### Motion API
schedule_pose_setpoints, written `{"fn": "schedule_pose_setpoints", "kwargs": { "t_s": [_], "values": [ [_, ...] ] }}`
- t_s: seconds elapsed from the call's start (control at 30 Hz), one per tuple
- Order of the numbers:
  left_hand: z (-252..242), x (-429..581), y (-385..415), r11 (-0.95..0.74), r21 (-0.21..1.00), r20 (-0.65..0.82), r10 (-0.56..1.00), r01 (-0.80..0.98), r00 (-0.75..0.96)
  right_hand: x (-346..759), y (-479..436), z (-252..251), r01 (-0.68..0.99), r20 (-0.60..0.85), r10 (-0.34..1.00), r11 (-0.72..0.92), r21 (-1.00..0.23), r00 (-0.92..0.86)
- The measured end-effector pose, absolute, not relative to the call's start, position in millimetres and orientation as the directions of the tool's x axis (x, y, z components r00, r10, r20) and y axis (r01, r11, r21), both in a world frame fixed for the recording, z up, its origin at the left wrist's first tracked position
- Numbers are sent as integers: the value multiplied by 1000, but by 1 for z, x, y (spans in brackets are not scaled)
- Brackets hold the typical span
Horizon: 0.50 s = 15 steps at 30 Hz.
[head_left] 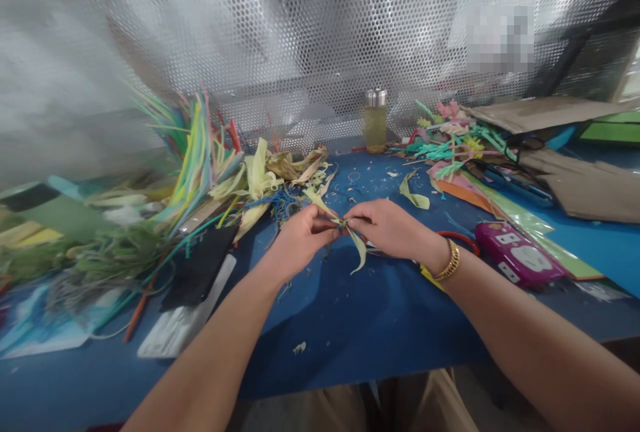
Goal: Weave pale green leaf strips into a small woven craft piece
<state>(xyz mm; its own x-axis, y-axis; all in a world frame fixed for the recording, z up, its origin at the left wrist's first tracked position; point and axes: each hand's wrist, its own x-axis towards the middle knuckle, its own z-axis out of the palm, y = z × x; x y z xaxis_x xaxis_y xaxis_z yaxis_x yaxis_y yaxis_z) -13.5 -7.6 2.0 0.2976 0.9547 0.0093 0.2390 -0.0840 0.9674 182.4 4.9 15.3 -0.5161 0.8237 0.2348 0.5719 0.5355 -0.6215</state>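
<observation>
Over the middle of the blue table (350,325), my left hand (300,239) and my right hand (387,227) meet at their fingertips. Both pinch a small bundle of yellow-green leaf strips (358,249). One strip sticks up and left toward the pile, another curls down below my right fingers. A gold bangle sits on my right wrist. What binds the strips at the pinch point is too small to make out.
A heap of coloured strips and straws (195,152) lies at the left with dried husks (295,165) behind. A glass bottle (375,122) stands at the perforated back wall. Teal and pink cuttings (450,139), cardboard (585,185) and a purple case (517,255) fill the right.
</observation>
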Motion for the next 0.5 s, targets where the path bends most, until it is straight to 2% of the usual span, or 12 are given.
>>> {"fn": "schedule_pose_setpoints", "kwargs": {
  "t_s": [0.13, 0.3, 0.4, 0.5],
  "values": [
    [1, -16, -5, -50, 961, -26, 963, 271, 269, 184, 6, 17, 570, 136, 850, 452, -686, -509],
    [1, -15, -5, -95, 956, 15, 960, 278, 279, 184, 8, 15, 564, 183, 841, 487, -667, -509],
    [1, -13, -6, -179, 903, 83, 965, 391, 250, 182, 7, 13, 566, 221, 848, 494, -660, -482],
    [0, -11, -8, -284, 790, 208, 958, 544, 199, 180, 5, 10, 571, 258, 847, 510, -644, -465]
  ]
}}
